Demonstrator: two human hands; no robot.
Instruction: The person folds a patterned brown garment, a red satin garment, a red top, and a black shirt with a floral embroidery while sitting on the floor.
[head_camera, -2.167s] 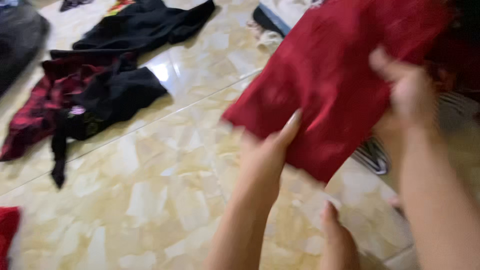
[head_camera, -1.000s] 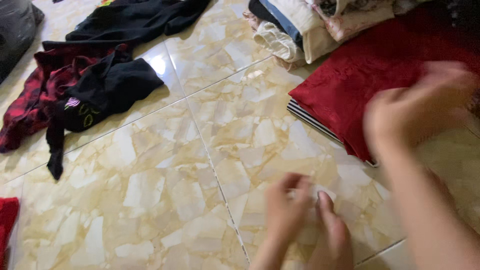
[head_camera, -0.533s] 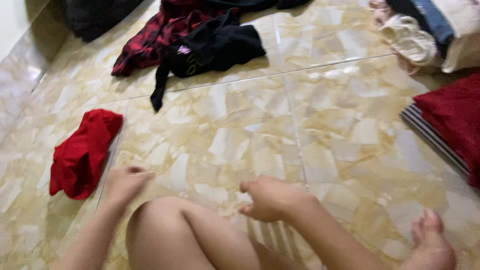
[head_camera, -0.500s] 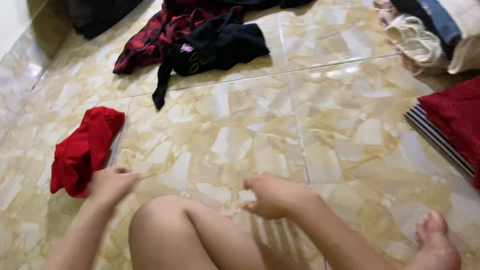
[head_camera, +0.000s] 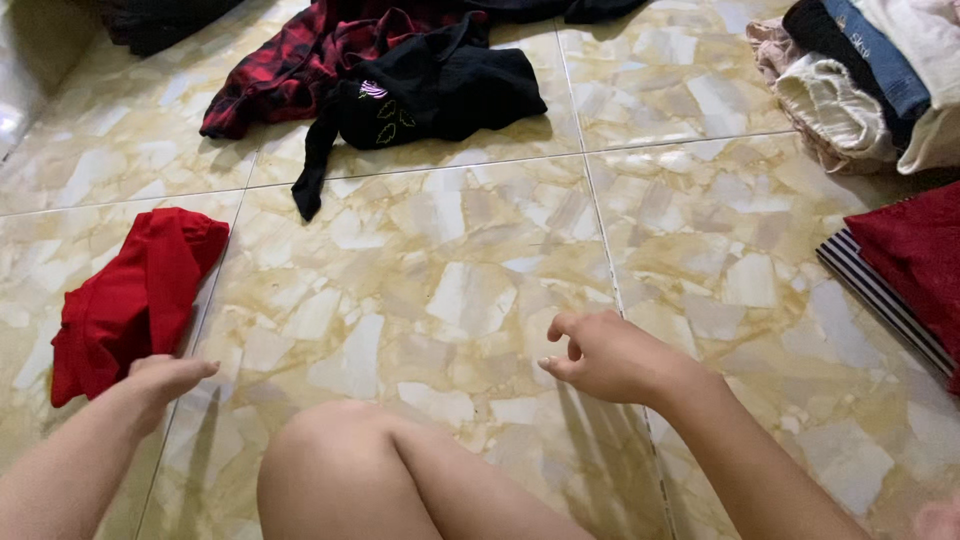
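Fingers of the left hand (head_camera: 160, 378) have come closer to the crumpled red garment (head_camera: 135, 298), empty; right hand (head_camera: 610, 355) stays loosely curled, empty.

A black top (head_camera: 430, 90) lies on a red checked shirt (head_camera: 290, 60) at 12 o'clock. Folded clothes (head_camera: 860, 80) sit at 2 o'clock. A striped cloth (head_camera: 875, 295) lies at 3 o'clock under a dark red cloth (head_camera: 920, 250).

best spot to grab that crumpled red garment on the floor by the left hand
Probably the near lower end of the red garment, which lies bunched on the tile floor right beside the left hand. Come from above and pinch the raised folds there; the flat edges give less to grip.
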